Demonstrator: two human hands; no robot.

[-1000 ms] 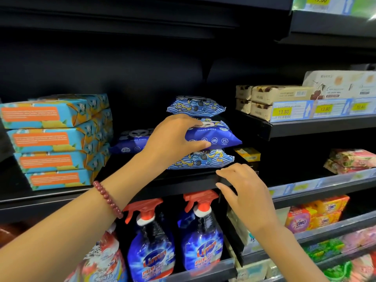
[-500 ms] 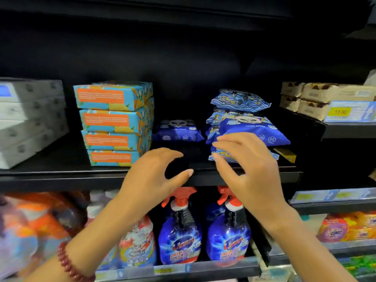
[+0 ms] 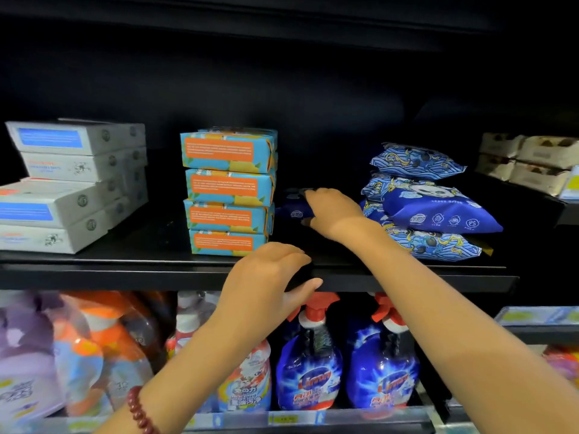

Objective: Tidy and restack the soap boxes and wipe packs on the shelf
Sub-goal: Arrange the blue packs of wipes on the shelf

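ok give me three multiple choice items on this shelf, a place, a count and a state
1. Where does the lone wipe pack lie? A on the grey boxes B between the orange-and-blue soap stack and the wipe pile C on the lower shelf
2. How many boxes are in that soap stack? A two B four C six
3. The right hand is A gripping the lone wipe pack B holding a spray bottle C hanging idle
Answers: B, stack on its left, pile on its right; B, four orange labels show; A, fingers curl over the pack.
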